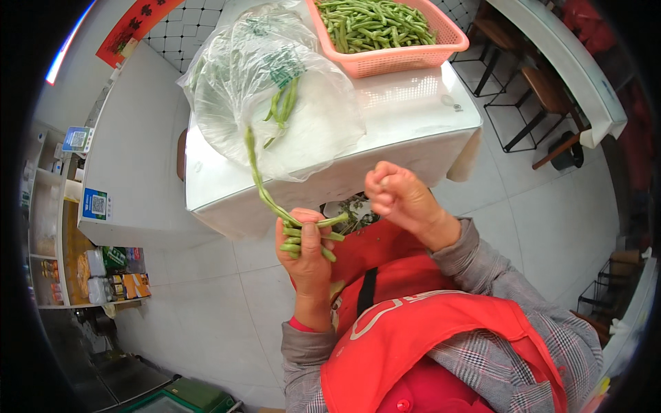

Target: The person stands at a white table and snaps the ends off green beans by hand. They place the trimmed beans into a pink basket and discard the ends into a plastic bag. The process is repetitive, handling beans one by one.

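Note:
My left hand (310,263) grips one long green bean (256,173) together with several short bean pieces (293,248) under the thumb. The long bean rises from the fingers towards the table's front edge. To the right, my right hand (395,193) is raised with its fingers curled closed, and nothing shows in it. A clear plastic bag (330,124) with green print spreads over the left of the table, with a few whole beans (283,106) at its mouth. Behind it, a pink plastic basket (403,58) holds a heap of green beans (377,23).
The table (413,116) has a white cover. Below its front edge, partly hidden, sits a container with leafy stems (356,214). Wooden-seated stools (547,90) stand by another table (578,57) at right. A counter (129,155) and goods shelves (49,217) are at left.

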Motion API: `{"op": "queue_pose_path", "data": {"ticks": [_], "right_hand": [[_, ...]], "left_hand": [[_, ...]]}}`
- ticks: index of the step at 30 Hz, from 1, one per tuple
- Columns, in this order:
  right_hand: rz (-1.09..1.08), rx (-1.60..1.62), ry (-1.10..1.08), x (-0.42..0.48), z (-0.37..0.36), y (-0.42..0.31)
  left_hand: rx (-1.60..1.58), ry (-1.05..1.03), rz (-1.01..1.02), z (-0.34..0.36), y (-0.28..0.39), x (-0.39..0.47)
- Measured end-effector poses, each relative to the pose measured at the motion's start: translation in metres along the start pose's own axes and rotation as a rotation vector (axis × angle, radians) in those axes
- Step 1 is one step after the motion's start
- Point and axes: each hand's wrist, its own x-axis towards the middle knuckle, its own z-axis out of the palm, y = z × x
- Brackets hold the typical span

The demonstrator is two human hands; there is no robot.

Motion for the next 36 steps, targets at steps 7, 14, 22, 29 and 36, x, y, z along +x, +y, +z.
{"op": "queue_pose_path", "data": {"ticks": [7,14,22,29,36], "right_hand": [[-0.131,-1.696,-0.1,0.001,-0.012,0.022],[0.199,-0.689,0.023,0.02,0.032,0.012],[-0.279,-1.093,-0.085,0.006,0.053,0.022],[-0.17,-1.084,-0.175,-0.007,0.076,0.019],[-0.019,-1.079,-0.099,-0.001,0.046,0.033]], "left_hand": [[-0.177,-0.241,-0.214,-0.037,0.001,0.004],[-0.031,-0.503,-0.466,-0.04,0.01,-0.003],[0.069,-0.172,-0.482,-0.039,-0.014,-0.004],[-0.115,-0.027,-0.442,-0.06,-0.009,0.002],[0.2,-0.419,-0.526,-0.041,0.02,0.0]]}}
